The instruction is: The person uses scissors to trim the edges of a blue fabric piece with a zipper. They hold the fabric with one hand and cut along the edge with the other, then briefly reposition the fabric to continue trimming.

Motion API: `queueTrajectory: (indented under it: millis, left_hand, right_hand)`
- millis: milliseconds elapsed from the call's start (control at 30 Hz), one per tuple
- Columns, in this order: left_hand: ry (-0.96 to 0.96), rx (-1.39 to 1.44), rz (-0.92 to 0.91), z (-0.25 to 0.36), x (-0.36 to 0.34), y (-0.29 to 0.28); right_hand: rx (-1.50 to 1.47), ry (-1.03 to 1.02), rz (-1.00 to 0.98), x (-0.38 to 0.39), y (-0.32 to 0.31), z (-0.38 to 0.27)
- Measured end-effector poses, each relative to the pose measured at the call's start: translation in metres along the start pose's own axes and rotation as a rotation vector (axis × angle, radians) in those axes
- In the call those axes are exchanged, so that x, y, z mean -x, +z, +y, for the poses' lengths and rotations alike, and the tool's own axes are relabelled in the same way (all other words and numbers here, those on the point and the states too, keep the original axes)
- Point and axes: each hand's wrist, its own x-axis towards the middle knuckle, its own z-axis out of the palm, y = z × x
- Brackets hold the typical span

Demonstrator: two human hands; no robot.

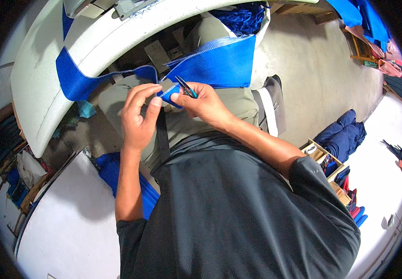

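Beside the white table (40, 83), hands (205, 106) hold blue fabric (168, 96) and snips (189, 89)

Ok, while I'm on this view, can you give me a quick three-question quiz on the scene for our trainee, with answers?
1. Which hand holds the small snips?
2. True or false: the stitched strip being handled is red.
3. Where in the picture does the navy bundle lie?
A) Left side
B) Top centre
C) Right side

Key:
1. The right hand.
2. False; the stitched strip is blue.
3. C
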Motion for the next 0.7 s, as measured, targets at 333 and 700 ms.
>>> queueTrajectory:
  millis: [333,700]
  left_hand:
    - [0.056,-0.034,-0.015,-0.018,0.008,-0.003]
    - [-0.07,-0.027,-0.007,-0.016,0.02,-0.009]
  right_hand:
    - [-0.229,0.183,-0.06,0.0,-0.001,-0.002]
    - [-0.313,0.425,-0.145,-0.002,-0.009,0.007]
